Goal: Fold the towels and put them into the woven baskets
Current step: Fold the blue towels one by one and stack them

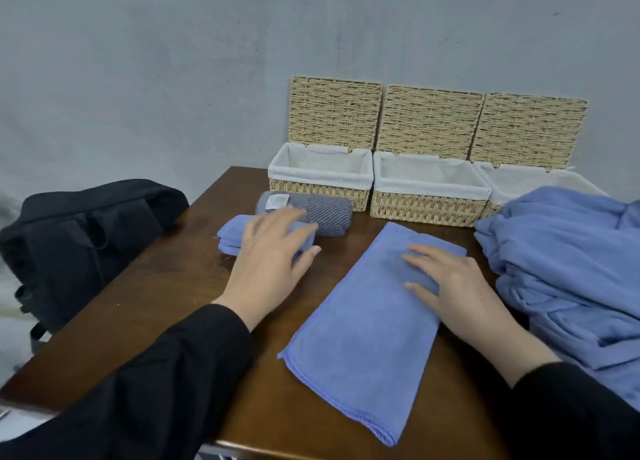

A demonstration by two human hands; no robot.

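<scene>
Two black sleeves are reaching in from the bottom of the frame over a dark wooden table (166, 286). Lying at lower centre is a blue towel (360, 335), folded into a long strip and running diagonally from the near table edge up toward the middle. The right hand (457, 286) is resting flat on the strip's far right part, fingers straight and slightly spread, pinching nothing. The left hand (273, 251) is sitting left of centre, apart from the strip, its fingers relaxed and lying over a small folded blue towel (230, 237), which is peeking out to the left of the fingers. Just behind that, touching it, a rolled grey towel (325, 213) with a white label is lying on the table. At the right edge, a heap of unfolded blue towels (568, 269) is piling up beside the right hand. Farther back, three woven baskets (426, 206) with white liners are standing in a row, lids propped open against the grey wall. A black bag (79, 237) is sitting at the left.
</scene>
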